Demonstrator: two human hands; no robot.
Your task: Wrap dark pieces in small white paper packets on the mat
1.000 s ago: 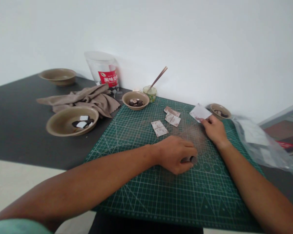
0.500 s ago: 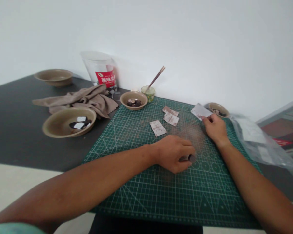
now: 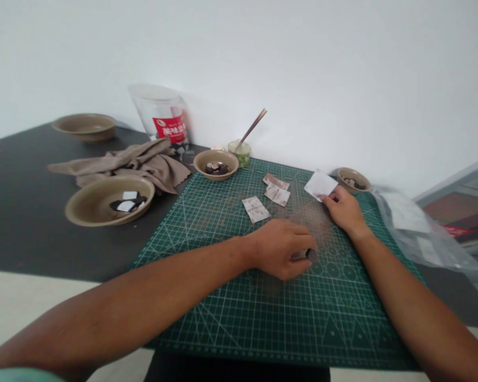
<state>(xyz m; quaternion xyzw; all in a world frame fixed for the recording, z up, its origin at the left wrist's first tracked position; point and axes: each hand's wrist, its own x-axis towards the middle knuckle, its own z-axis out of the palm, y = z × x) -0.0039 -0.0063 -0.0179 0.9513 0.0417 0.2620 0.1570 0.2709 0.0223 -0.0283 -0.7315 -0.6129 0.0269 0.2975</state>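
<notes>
Pinching the paper [image 3: 317, 182] by its near right edge in the right hand [image 3: 346, 211], near the far edge of the mat [image 3: 287, 323]; holding a grey piece [image 3: 311, 255] in the curled left hand [image 3: 281, 246], closer in and leftward.
</notes>
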